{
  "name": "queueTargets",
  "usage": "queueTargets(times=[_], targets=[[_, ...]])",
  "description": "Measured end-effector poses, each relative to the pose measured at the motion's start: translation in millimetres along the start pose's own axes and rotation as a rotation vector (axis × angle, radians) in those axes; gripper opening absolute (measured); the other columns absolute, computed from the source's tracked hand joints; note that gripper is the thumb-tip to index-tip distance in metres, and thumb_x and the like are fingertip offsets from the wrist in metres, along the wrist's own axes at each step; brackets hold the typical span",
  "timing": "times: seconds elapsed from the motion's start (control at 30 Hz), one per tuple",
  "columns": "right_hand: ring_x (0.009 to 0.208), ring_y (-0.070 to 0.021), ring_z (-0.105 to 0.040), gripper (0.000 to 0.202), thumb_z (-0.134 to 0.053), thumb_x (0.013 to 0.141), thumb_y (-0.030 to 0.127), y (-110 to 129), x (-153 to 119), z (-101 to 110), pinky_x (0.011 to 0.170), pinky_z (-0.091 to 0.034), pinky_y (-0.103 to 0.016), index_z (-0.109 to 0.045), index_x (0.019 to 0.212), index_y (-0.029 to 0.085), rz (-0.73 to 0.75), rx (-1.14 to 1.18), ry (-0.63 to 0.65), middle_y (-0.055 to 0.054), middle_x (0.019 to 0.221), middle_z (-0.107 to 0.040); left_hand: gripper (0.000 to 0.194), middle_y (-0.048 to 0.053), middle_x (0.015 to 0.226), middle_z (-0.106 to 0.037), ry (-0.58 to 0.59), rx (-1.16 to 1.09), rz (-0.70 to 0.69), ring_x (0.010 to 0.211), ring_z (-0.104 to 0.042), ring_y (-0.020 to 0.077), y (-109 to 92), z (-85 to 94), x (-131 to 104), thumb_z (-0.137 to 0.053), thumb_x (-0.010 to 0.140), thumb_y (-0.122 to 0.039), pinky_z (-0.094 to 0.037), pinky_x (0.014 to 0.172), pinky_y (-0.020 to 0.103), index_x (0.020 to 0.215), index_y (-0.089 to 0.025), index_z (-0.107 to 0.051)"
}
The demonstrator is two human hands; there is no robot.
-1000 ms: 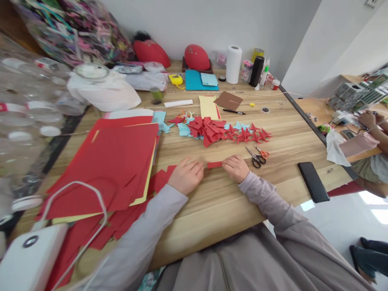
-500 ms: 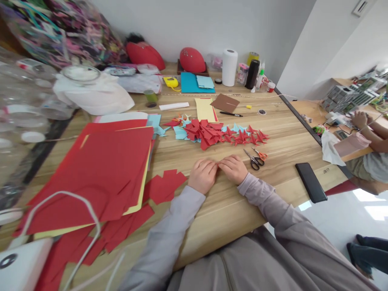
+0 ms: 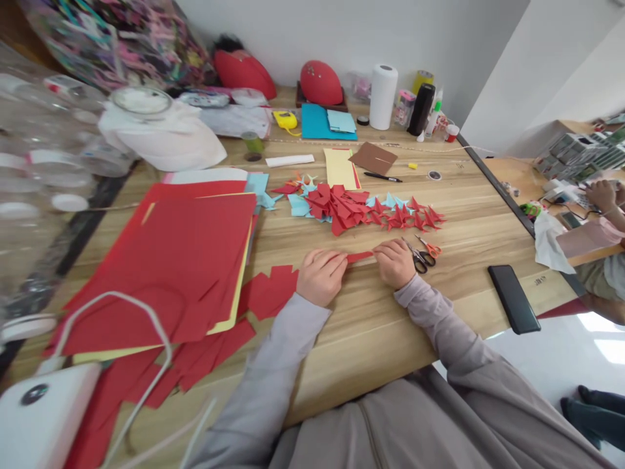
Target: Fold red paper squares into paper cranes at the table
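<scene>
Between my two hands stretches a narrow folded piece of red paper (image 3: 360,257). Its left end is pinched in my left hand (image 3: 322,275), with the fingers closed. My right hand (image 3: 394,262) holds the right end between thumb and fingers. Both hands rest low over the wooden table (image 3: 361,339). Just beyond them lies a heap of folded red paper pieces (image 3: 339,207), with red paper stars (image 3: 403,215) and light blue ones at its right. Black-handled scissors (image 3: 422,259) and orange-handled scissors (image 3: 430,247) lie beside my right hand. Cut red paper squares (image 3: 268,293) are left of my left hand.
Large red sheets (image 3: 195,254) are stacked at the left, near a white device (image 3: 49,410) with a cable. A black phone (image 3: 513,298) lies at the right edge. A yellow tape measure (image 3: 285,120) and white cylinder (image 3: 383,98) stand behind. Another person's arm (image 3: 605,198) shows far right.
My hands have moved apart, and the red paper strip now shows between them; before, they were together and nearly hid it. The whole view has shifted slightly.
</scene>
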State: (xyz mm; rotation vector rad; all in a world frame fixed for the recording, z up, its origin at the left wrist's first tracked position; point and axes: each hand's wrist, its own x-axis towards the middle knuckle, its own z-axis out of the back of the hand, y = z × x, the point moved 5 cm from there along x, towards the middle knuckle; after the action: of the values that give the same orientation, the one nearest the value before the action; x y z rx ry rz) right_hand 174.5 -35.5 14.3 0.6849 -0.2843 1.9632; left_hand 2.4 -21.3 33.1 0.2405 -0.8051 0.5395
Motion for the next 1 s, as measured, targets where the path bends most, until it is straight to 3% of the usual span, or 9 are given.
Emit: queueTargets(times=[0.17,0.27,0.37,0.53,0.67,1.0], targets=[[0.092,-0.0215,-0.056,0.02,-0.042,0.084,0.013,-12,-4,8,0.084,-0.039,-0.04,-0.062,0.084,0.017,-0.225,0.03,-0.092,-0.01,0.09,-0.068,0.025,0.004,0.095,-0.071,0.012,-0.016,0.077,0.089,-0.063,0.0181,6,-0.2,-3,-0.045,0.084,-0.011,-0.041,0.084,0.041,0.091,-0.021,-0.066],[0.1,-0.0205,-0.055,0.02,-0.043,0.085,0.016,4,1,7,0.088,-0.039,-0.039,-0.061,0.095,0.017,-0.096,0.121,-0.031,-0.01,0.1,-0.067,0.026,0.005,0.096,-0.071,0.032,-0.044,0.073,0.091,-0.063,0.018,2,-3.6,-3,-0.043,0.084,-0.011,-0.041,0.085,0.041,0.091,-0.021,-0.066],[0.096,-0.0191,-0.057,0.019,-0.043,0.085,0.015,18,5,6,0.087,-0.039,-0.037,-0.061,0.093,0.018,0.007,0.144,-0.003,-0.008,0.1,-0.068,0.024,0.005,0.095,-0.071,0.022,-0.046,0.054,0.091,-0.062,0.018,-3,-4.4,-2,-0.045,0.083,-0.01,-0.042,0.085,0.039,0.09,-0.018,-0.066],[0.096,-0.0198,-0.058,0.02,-0.045,0.086,0.018,22,4,4,0.087,-0.039,-0.039,-0.061,0.098,0.017,0.021,0.139,0.009,-0.01,0.101,-0.068,0.025,0.006,0.097,-0.071,0.062,-0.074,0.095,0.093,-0.062,0.0192,-1,-6.1,-3,-0.044,0.084,-0.013,-0.042,0.085,0.041,0.093,-0.02,-0.066],[0.092,-0.0176,-0.059,0.022,-0.043,0.085,0.01,17,1,-1,0.085,-0.039,-0.036,-0.062,0.092,0.018,0.025,0.13,0.0,-0.007,0.093,-0.069,0.024,0.006,0.097,-0.07,0.103,-0.086,0.082,0.093,-0.061,0.0198,-2,-8.8,-3,-0.044,0.085,-0.016,-0.042,0.087,0.043,0.093,-0.021,-0.066],[0.092,-0.0154,-0.059,0.021,-0.044,0.087,0.012,32,1,-1,0.089,-0.037,-0.035,-0.063,0.09,0.02,0.146,0.094,-0.059,-0.004,0.094,-0.071,0.018,0.001,0.093,-0.07,0.12,0.021,0.003,0.091,-0.059,0.017,-20,-16.7,5,-0.046,0.087,-0.018,-0.039,0.089,0.04,0.085,-0.019,-0.064]])
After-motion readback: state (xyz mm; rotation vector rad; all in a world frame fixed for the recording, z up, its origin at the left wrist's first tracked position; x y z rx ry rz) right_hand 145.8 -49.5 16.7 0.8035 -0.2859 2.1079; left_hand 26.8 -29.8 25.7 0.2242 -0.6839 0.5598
